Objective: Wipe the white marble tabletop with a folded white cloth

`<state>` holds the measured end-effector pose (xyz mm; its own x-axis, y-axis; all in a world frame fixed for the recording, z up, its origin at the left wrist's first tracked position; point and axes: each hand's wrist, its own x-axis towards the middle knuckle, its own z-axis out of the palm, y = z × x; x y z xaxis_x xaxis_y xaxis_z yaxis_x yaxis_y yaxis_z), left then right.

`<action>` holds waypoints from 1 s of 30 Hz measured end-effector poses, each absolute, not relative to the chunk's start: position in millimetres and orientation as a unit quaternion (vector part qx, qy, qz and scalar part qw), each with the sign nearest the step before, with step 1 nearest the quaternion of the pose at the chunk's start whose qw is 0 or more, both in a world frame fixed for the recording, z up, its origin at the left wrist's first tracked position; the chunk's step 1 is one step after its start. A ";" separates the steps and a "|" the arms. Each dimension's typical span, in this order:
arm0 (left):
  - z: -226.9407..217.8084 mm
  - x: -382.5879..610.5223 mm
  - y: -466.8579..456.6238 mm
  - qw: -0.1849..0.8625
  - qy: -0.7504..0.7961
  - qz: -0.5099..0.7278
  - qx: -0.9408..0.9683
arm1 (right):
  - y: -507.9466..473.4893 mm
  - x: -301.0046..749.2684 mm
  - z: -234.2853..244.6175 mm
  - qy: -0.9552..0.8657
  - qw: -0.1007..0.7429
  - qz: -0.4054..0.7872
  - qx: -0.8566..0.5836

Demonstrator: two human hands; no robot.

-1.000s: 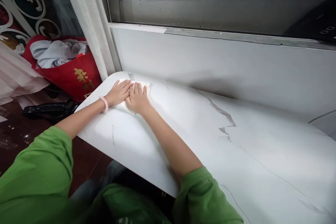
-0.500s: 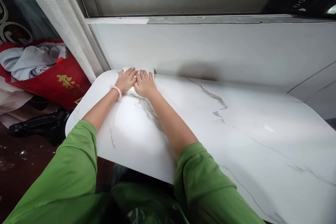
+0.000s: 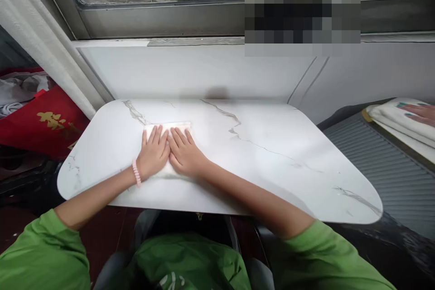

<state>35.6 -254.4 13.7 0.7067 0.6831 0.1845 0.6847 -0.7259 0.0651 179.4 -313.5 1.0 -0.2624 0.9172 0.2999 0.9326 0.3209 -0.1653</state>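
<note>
A folded white cloth lies flat on a white tabletop with grey marble veins. Both of my hands press on it side by side, palms down and thumbs touching or nearly so. My left hand, with a pink coiled band on the wrist, has its fingers stretched out over the cloth's left part. On the right part rests my right hand, fingers also extended and slightly spread. Much of the cloth is hidden beneath them.
At the left, a red bag with grey fabric stands beside a pale curtain. A white wall and window border the table's back edge. On the right, another person's hand rests on white folded fabric above a grey ribbed surface.
Both hands and the cloth have come away from the table's back edge towards me. The view has shifted, showing the table's right end and another person's hand.
</note>
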 end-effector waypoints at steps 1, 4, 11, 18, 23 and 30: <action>14.2 35.1 -268.7 -0.005 -0.357 -0.095 -0.929 | -329.2 181.7 1.8 -0.795 0.174 -0.020 -0.580; 18.3 32.8 -304.4 -0.026 -0.315 -0.084 -0.945 | -369.2 186.6 5.1 -0.800 0.172 0.001 -0.575; 27.8 45.0 -321.1 -0.028 -0.281 -0.096 -0.954 | -394.2 204.5 21.7 -0.796 0.167 0.111 -0.572; 17.6 94.1 -248.3 -0.041 -0.285 -0.112 -0.951 | -322.7 222.7 12.9 -0.717 0.195 0.080 -0.665; 12.7 147.5 -177.2 -0.037 -0.315 -0.146 -0.937 | -247.1 262.6 -6.1 -0.685 0.216 0.006 -0.695; 10.3 197.5 -120.1 -0.020 -0.307 -0.175 -0.935 | -188.2 309.5 -9.5 -0.677 0.234 -0.017 -0.697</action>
